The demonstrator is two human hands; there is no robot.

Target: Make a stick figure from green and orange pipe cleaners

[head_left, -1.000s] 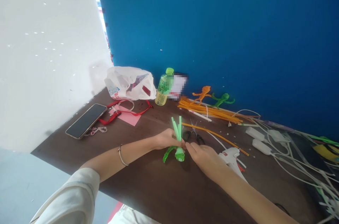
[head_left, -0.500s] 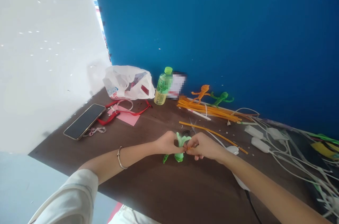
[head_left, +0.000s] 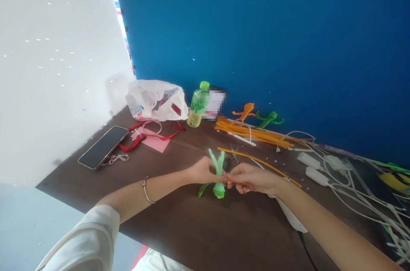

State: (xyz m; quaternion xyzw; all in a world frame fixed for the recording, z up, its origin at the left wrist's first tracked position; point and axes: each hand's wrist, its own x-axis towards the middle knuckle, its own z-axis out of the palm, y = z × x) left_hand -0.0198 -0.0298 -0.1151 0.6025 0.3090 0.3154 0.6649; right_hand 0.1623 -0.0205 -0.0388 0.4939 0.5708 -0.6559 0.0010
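Note:
A light green pipe-cleaner figure (head_left: 219, 191) is pinched in my left hand (head_left: 205, 171), its two pale strands pointing up and away from me, its coiled part hanging below the fingers. A darker green twisted limb sticks out to its left. My right hand (head_left: 248, 178) is closed at the figure's right side, pinching a small piece of orange pipe cleaner (head_left: 229, 181); the fingers hide most of it. Just beyond my hands lie scissors (head_left: 235, 158), and a single orange pipe cleaner (head_left: 256, 162) stretches past them.
Orange pipe cleaners (head_left: 256, 134) lie bundled at the back, beneath an orange figure (head_left: 246, 112) and a green figure (head_left: 269, 120). A green bottle (head_left: 196, 106), plastic bag (head_left: 153, 102) and phone (head_left: 103, 147) are leftward. White cables (head_left: 349, 194) crowd the right.
The green figure's pale strands now stand straighter and closer together. My right hand has shifted slightly right, with its fingers lying more over the orange piece.

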